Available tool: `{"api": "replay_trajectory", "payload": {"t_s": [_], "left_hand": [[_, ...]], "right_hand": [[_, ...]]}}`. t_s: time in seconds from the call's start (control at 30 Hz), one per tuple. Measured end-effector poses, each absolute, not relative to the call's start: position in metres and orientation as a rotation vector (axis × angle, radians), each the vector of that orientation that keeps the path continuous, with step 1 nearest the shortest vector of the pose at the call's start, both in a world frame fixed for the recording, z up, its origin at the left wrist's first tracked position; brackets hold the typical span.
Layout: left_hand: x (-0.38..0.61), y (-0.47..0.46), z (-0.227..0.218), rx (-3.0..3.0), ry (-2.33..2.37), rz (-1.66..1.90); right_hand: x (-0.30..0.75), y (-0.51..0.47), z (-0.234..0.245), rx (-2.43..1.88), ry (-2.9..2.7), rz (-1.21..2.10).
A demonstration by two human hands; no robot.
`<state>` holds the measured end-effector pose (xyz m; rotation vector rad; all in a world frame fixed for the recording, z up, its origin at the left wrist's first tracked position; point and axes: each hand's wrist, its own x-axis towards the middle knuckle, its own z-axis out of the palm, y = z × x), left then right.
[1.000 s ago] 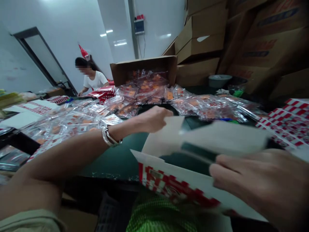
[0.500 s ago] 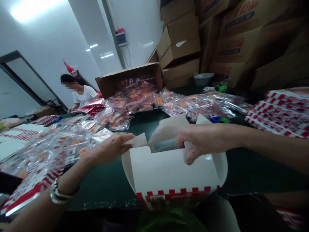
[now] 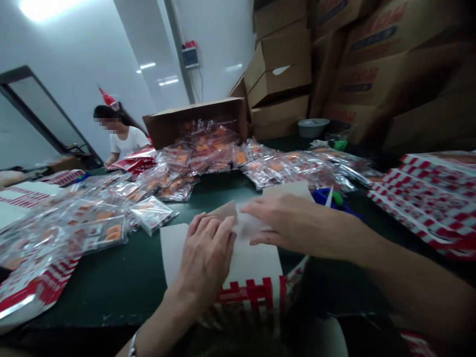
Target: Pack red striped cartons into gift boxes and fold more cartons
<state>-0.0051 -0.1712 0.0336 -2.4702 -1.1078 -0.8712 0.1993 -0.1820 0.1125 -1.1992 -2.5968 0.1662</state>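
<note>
A red-and-white striped carton (image 3: 256,267) stands partly folded at the table's front edge, its plain white inner side and raised flaps toward me. My left hand (image 3: 208,248) lies over the carton's upper edge, fingers bent around a flap near the middle. Just to its right, my right hand (image 3: 286,218) has a white flap between its thumb and fingers; motion blurs this spot. Another pale flap (image 3: 286,189) rises behind the right hand. The carton's lower part is dim.
Clear-bagged packets (image 3: 107,230) are heaped along the left and back, spilling from an open cardboard box (image 3: 163,130). Flattened striped cartons (image 3: 427,198) are stacked at right. A blue-and-green object (image 3: 334,199) lies behind my right hand. A co-worker (image 3: 126,141) sits at far left.
My left hand has moved right and turned palm-down over the flap. My right hand has shifted left, bringing both hands close together. The carton has changed shape, its flaps drawn inward.
</note>
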Motion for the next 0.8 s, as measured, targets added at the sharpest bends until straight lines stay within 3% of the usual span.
{"api": "replay_trajectory", "payload": {"t_s": [0.1, 0.17, 0.33, 0.43, 0.53, 0.7, 0.8], "left_hand": [[-0.014, -0.165, 0.043, -2.527, -1.062, -0.866], [-0.017, -0.165, 0.047, -2.557, -1.045, -0.877], [-0.013, -0.174, 0.044, -2.515, -0.989, -1.014], [-0.003, -0.19, 0.047, -2.524, -0.754, -1.127], [0.015, -0.195, 0.054, -2.781, -0.674, -0.857], [0.04, -0.155, 0.047, -3.272, -1.145, -0.274], [0.045, -0.134, 0.029, -3.564, -1.012, -0.122]], "right_hand": [[0.237, -0.201, 0.12, -1.215, -2.102, -0.249], [0.256, -0.195, 0.127, -1.326, -2.075, -0.392], [0.24, -0.134, 0.133, -1.74, -2.695, -0.123], [0.206, -0.115, 0.128, -1.706, -2.756, -0.236], [0.181, -0.112, 0.122, -1.557, -2.805, -0.352], [0.158, -0.102, 0.117, -1.486, -2.847, -0.36], [0.147, -0.101, 0.124, -1.463, -2.829, -0.331]]}}
